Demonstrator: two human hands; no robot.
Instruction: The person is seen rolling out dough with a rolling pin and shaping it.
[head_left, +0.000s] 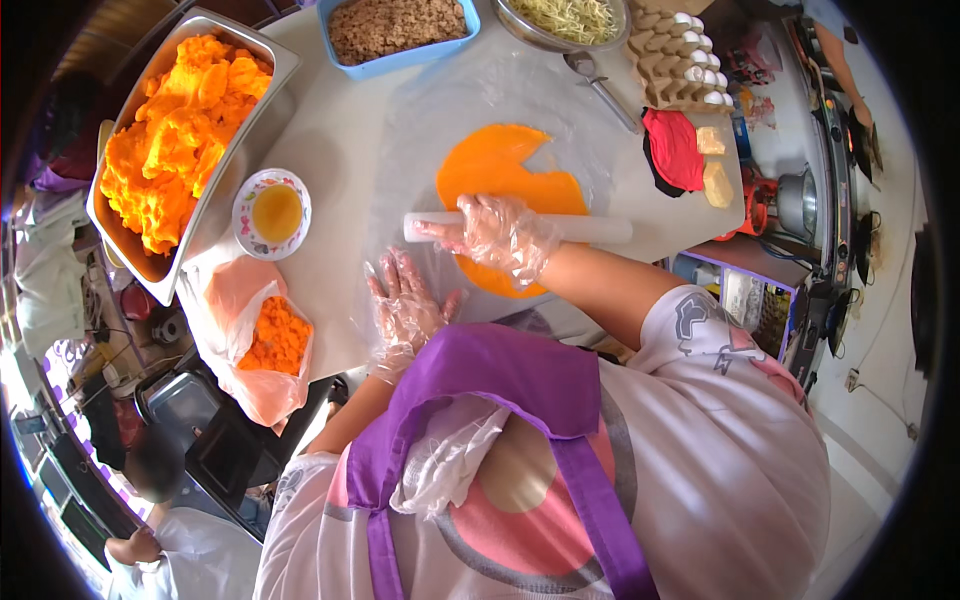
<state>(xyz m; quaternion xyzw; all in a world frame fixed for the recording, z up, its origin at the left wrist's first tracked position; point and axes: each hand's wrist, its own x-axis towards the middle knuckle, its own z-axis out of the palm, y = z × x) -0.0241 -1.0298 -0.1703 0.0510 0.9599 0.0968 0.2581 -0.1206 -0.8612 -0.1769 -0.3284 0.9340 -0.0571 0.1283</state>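
Flattened orange dough (525, 180), with a notch in its far right edge, lies on a clear plastic sheet (409, 112). Across it rests a white rolling pin (592, 228). My right hand (502, 232), in a clear plastic glove, lies over the pin's left part with the index finger stretched along it; whether it grips the pin is unclear. My left hand (405, 304), gloved too, is spread palm down on the sheet, left of the dough and nearer my body. It holds nothing.
A steel pan of orange dough (184, 251), a bowl of yellow liquid (272, 213) and a bag of orange crumbs (225, 330) stand left. Farther off are a blue tub (401, 66), a bowl of shreds (559, 46), a metal scoop (611, 101) and an egg tray (667, 67). Another person (180, 547) is lower left.
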